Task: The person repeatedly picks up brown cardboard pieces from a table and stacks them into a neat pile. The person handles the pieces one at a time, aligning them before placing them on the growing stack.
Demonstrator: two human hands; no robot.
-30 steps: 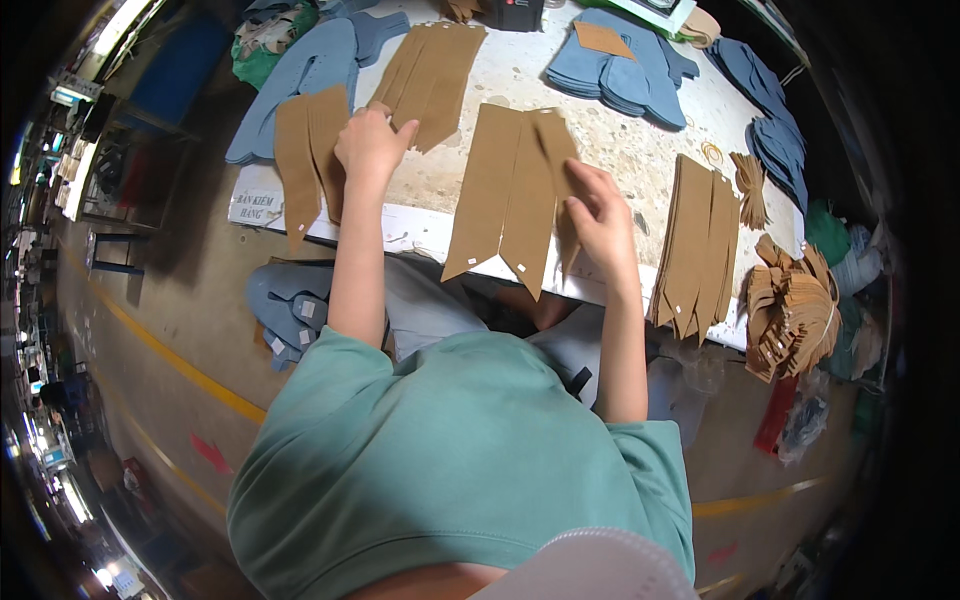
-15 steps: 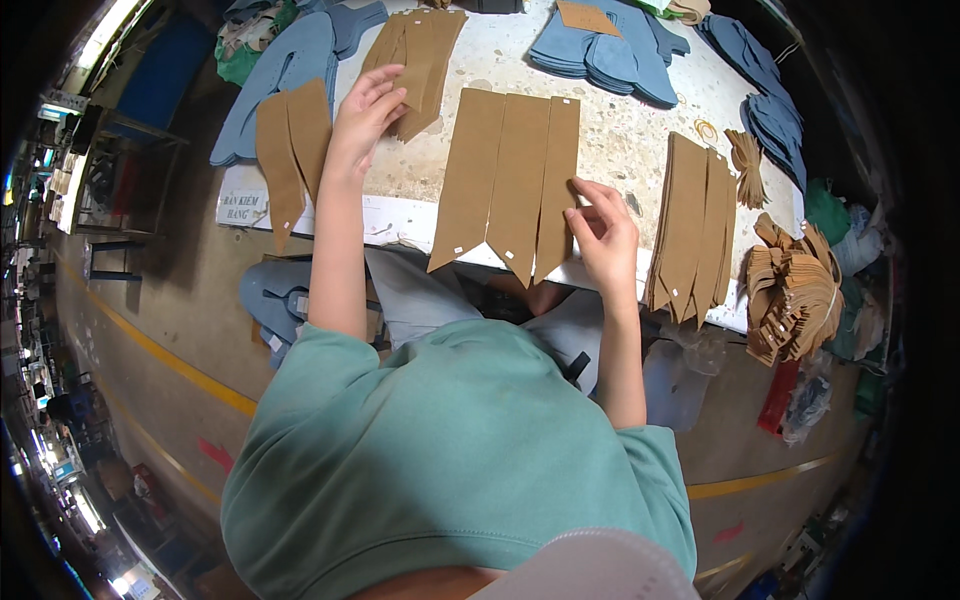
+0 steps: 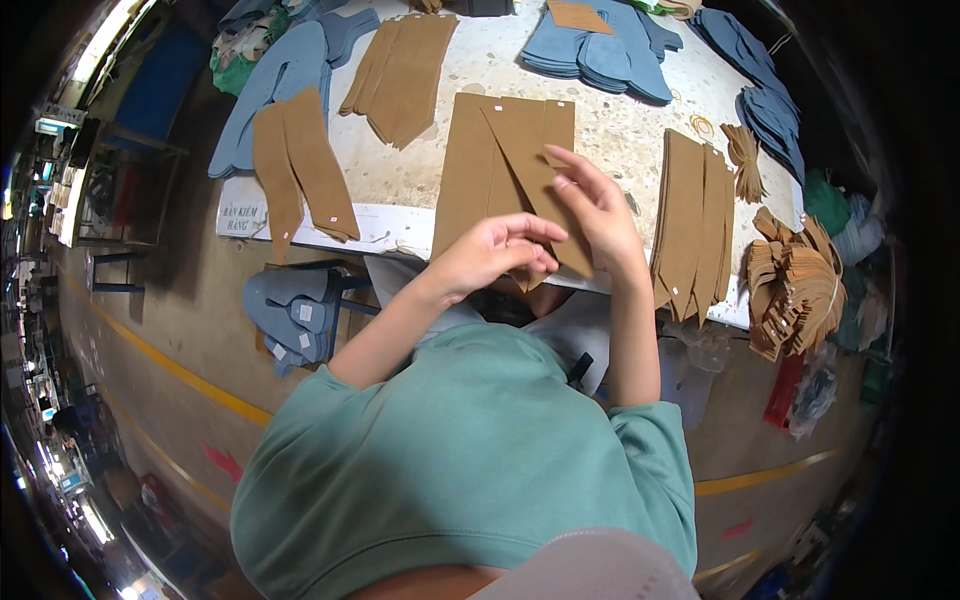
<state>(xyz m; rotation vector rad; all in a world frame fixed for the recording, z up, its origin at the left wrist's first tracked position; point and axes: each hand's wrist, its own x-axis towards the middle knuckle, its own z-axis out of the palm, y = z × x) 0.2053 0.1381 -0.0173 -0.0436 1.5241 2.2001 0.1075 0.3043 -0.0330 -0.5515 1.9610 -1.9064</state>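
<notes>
A brown, pointed flat strip [image 3: 527, 165] lies slanted across a row of similar brown strips [image 3: 466, 150] at the table's front edge. My right hand [image 3: 603, 212] is over its right side, thumb and forefinger stretched out on or just above it; contact is hard to tell. Beside its lower left edge hovers my left hand [image 3: 503, 252], fingers loosely bent and apart, with nothing visible in them. The fingers hide the strips' lower ends in part. To the left, two more brown strips [image 3: 320, 165] overhang the front edge, spread apart, with small white stickers.
A fanned brown stack [image 3: 408, 75] lies at the back left, another brown stack [image 3: 690, 215] to the right. Blue cut pieces [image 3: 597, 55] are piled at the back, more [image 3: 275, 90] at the left. Brown bundles [image 3: 795, 285] crowd the right corner of the white table [image 3: 380, 180].
My left hand has come from the back-left stack down to the middle strips. The right strip of the row now lies slanted under my right hand. At far left, one strip has swung outward.
</notes>
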